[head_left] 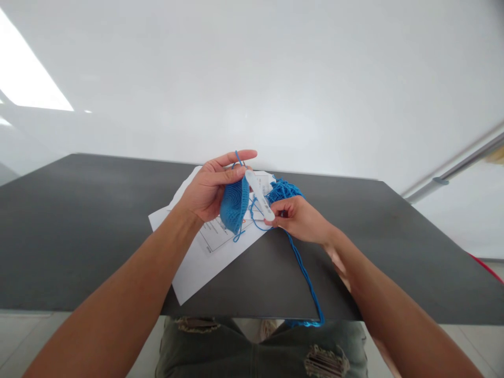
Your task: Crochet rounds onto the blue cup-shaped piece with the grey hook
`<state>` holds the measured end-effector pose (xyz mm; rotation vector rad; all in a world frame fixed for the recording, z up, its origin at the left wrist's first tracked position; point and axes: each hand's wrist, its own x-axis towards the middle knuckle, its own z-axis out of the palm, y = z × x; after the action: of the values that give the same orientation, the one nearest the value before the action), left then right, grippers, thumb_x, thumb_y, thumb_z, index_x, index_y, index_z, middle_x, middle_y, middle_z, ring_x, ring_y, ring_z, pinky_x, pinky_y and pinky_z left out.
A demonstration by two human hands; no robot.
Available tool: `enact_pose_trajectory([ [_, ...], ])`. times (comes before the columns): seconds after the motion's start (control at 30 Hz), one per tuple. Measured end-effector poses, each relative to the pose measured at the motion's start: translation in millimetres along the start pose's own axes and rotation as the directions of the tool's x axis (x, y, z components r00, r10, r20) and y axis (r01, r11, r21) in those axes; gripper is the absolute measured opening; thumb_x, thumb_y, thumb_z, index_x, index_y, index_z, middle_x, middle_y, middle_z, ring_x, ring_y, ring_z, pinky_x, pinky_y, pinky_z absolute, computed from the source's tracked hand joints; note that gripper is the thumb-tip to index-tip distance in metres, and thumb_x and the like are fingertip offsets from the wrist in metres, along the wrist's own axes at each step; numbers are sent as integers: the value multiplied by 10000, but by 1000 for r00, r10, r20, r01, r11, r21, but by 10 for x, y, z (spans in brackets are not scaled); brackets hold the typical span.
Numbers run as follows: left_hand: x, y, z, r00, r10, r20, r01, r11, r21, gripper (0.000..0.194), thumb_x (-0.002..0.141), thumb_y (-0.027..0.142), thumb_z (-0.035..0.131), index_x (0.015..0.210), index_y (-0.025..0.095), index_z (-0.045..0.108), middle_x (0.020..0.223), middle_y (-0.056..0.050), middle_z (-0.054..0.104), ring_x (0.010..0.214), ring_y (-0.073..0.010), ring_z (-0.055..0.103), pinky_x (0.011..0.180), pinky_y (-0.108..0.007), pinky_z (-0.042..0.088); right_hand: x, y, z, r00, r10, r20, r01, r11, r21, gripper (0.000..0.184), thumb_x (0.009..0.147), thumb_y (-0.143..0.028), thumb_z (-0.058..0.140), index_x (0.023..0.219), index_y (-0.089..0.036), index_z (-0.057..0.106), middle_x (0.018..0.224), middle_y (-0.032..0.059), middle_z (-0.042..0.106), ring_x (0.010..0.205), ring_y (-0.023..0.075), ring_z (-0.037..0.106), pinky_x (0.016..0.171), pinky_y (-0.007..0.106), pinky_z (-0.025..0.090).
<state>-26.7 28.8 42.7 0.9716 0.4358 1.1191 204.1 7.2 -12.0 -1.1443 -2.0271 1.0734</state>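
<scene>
Blue yarnwork (233, 203) between hands (210, 184), tabletop (394, 226) broad either side, yarn (305, 271) over near edge (220, 315).

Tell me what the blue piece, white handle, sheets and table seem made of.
Blue piece: yarn, matt, with ridged rows of stitches; cotton or synthetic, I can't tell.
White handle: probably plastic, judging by its smooth, pale, moulded-looking shape.
Sheets: paper, apparently uncoated; thin, white and printed.
Table: smooth, dark grey, low sheen; perhaps laminate or painted metal.
</scene>
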Motion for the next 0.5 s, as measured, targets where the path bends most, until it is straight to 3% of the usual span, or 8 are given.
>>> enact_pose_trajectory([
  [0.13, -24, -36, 22, 1000, 4, 25, -4, 999, 38, 367, 714, 115, 898, 1070, 127, 807, 745, -44, 766, 692, -212, 761, 653, -306, 618, -49, -31, -156, 998, -34, -46, 24, 978, -209, 191, 875, -250, 668, 712, -175, 734, 646, -7, 642, 623, 119, 503, 617, 269, 383],
  [0.27, -43, -78, 28, 996, -1, 89, -10, 992, 124, 346, 747, 162, 904, 1082, 138, 819, 774, -60, 778, 800, -230, 780, 705, -297, 607, -73, 5, -249, 995, -32, -97, 5, 964, -268, 158, 878, -234, 685, 757, -187, 776, 710, 17, 723, 668, 148, 585, 675, 299, 439],
  [0.4, -44, -69, 25, 989, 82, 120, -90, 994, 59, 367, 747, 186, 897, 1101, 159, 805, 750, -32, 758, 755, -199, 745, 863, -392, 629, -58, 42, -150, 990, -23, -138, 2, 989, -146, 152, 875, -289, 719, 777, -183, 769, 708, 25, 719, 645, 150, 571, 643, 302, 432],
  [0.5, -41, -29, 26, 977, 196, 81, -194, 980, -33, 320, 776, 183, 851, 1090, 198, 794, 706, 21, 708, 665, -136, 658, 1018, -469, 600, -21, 4, 29, 988, -100, -119, 100, 995, -5, 197, 889, -344, 727, 813, -166, 765, 707, 27, 701, 622, 133, 543, 611, 285, 413],
])
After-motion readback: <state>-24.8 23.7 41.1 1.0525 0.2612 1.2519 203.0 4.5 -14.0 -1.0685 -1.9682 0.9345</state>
